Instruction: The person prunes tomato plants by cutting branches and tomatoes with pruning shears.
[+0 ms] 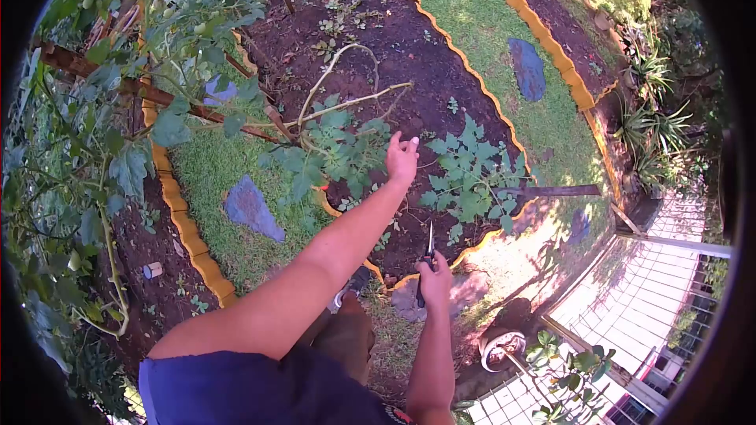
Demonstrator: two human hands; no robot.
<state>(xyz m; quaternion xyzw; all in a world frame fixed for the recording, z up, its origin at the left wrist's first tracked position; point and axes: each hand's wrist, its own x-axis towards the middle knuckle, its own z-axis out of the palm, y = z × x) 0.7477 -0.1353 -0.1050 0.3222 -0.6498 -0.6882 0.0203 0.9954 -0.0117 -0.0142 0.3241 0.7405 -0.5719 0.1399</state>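
My left hand is stretched out over the dark soil between two leafy plants, its thumb and a finger apart, with nothing visible between them. Just left of it is a plant with lobed leaves, and a bare, bent stem rises above that. To its right grows a green tomato-like plant. Lower down, my right hand is closed around black-handled garden snips. Their slim pointed blade aims away from me at the bed; part of the handle is hidden by my fingers.
Yellow scalloped edging borders the soil bed. Tall tomato vines lean on a wooden stake at left. A flat board juts out at right. Stepping stones, a potted plant and a wire fence surround me.
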